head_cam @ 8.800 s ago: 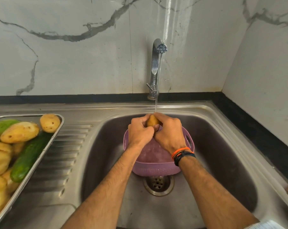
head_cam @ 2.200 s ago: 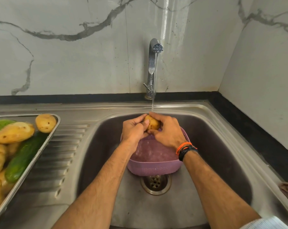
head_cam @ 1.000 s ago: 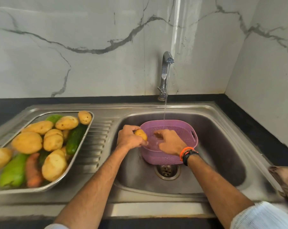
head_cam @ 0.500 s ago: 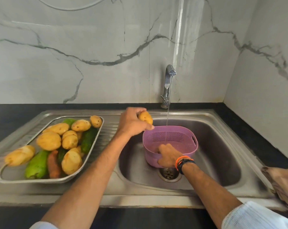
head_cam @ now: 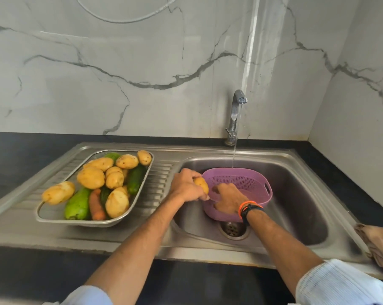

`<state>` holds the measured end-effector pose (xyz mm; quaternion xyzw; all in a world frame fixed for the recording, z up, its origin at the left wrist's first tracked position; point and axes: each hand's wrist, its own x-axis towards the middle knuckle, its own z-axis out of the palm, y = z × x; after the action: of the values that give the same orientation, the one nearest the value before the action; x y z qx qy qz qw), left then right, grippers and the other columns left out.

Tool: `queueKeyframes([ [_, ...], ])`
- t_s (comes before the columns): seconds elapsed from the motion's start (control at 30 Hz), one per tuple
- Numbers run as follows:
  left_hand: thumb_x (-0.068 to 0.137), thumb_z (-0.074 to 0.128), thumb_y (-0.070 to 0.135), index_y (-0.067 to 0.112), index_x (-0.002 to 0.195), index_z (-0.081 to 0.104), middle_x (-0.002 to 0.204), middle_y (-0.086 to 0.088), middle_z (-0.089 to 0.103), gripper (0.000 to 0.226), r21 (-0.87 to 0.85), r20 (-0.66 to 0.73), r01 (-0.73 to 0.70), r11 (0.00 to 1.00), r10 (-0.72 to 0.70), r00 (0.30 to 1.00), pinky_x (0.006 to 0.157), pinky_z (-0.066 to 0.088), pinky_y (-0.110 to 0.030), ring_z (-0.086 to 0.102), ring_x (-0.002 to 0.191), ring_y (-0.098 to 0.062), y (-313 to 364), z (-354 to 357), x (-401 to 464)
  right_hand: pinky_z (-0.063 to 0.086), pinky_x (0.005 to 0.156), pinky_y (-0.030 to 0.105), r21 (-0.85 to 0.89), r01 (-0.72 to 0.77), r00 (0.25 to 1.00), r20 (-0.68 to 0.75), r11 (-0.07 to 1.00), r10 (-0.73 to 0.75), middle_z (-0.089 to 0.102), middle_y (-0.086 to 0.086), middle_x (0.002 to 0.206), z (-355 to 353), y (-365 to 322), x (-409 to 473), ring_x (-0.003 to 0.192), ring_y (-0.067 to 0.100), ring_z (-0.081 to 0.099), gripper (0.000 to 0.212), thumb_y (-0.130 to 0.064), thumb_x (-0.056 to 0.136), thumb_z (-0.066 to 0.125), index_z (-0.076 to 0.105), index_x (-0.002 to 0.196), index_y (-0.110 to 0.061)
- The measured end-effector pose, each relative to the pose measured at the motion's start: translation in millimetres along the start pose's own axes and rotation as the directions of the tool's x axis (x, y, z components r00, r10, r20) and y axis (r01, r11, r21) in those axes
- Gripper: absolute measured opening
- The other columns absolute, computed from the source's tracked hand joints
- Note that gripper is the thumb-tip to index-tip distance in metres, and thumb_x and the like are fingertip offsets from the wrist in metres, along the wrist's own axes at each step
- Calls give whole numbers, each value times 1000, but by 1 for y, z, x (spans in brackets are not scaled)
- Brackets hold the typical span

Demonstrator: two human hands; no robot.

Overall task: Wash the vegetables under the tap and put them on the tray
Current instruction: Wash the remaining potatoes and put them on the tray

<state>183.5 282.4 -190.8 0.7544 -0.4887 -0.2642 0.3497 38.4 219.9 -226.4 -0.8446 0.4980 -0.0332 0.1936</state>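
A: Potato [head_cam: 201, 184] where?
B: Gripped in left hand [head_cam: 184, 186], at sink edge, beside purple colander [head_cam: 241, 179].
A: Nearby?
B: Tray [head_cam: 93, 221] w/ potatoes, cucumbers, carrot on drainboard; tap [head_cam: 235, 115] running into colander.
A: Right hand [head_cam: 229, 200]?
B: Reaches into colander; fingers hidden, can't tell grip.

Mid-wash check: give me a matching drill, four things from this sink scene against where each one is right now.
Things:
1. small yellow potato
2. purple perforated plastic basket
3. orange carrot
4. crumpled brown cloth

Places:
A. on the steel tray
B. in the sink basin
C. in the left hand
D. on the sink's right edge

Pairs: 1-C, 2-B, 3-A, 4-D
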Motion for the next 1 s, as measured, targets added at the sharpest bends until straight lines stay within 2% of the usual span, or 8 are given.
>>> queueKeyframes([
  [0.1,38,95,23,19,119,70,111,-1,70,84,-44,-96,-39,998,35,995,86,59,-37,69,96,-17,5,-34,-6,48,103,38,100,91,991,-112,991,-80,67,12,124,-15,-27,-2,118,31,60,42,-21,84,64,64,124,-10],
  [0.3,60,91,37,23,127,66,121,5,69,72,79,-306,-128,989,147,941,100,49,-28,64,112,-14,-4,-117,-28,47,102,25,346,244,957,-236,906,-167,72,4,115,-31,-98,-5,109,17,67,30,-14,87,66,69,117,-9],
  [0.4,68,86,36,22,136,59,132,3,63,74,81,-370,-100,992,123,921,105,44,-29,59,121,-17,-21,-155,-38,42,98,17,348,304,943,-244,887,-227,71,-1,116,-30,-135,-4,109,14,66,29,-18,90,64,68,119,-13],
  [0.53,81,78,28,19,140,55,138,-1,57,65,93,-442,-49,994,86,893,101,35,-21,52,128,-20,-44,-199,-52,43,106,28,327,361,926,-241,874,-292,68,3,125,-19,-178,-1,119,20,62,35,-23,91,62,65,125,-14],
  [0.63,85,75,25,14,142,53,141,-6,56,62,70,-509,-30,997,61,859,105,36,-25,51,131,-23,-58,-222,-58,40,102,26,295,367,923,-235,882,-306,62,6,133,-11,-201,3,125,26,56,40,-28,94,60,58,133,-18],
  [0.8,91,69,28,13,145,48,145,-9,53,60,9,-532,-3,1000,8,847,113,35,-35,47,135,-26,-83,-252,-45,38,101,26,290,412,903,-261,864,-342,57,9,136,0,-224,11,127,28,51,46,-29,95,59,51,138,-15],
  [0.87,95,64,31,14,150,41,151,-9,46,61,11,-519,1,1000,5,855,115,31,-37,41,140,-26,-90,-255,-36,34,109,31,272,437,887,-286,857,-361,49,13,144,5,-231,16,135,31,42,49,-31,95,59,48,139,-13],
  [1.0,92,49,65,23,158,17,163,-6,24,85,77,-270,76,994,-53,961,121,22,-42,25,149,-25,-113,-242,-27,13,123,43,231,435,891,-247,870,-381,17,15,164,16,-239,25,151,30,12,64,-45,99,51,32,153,-18],
])
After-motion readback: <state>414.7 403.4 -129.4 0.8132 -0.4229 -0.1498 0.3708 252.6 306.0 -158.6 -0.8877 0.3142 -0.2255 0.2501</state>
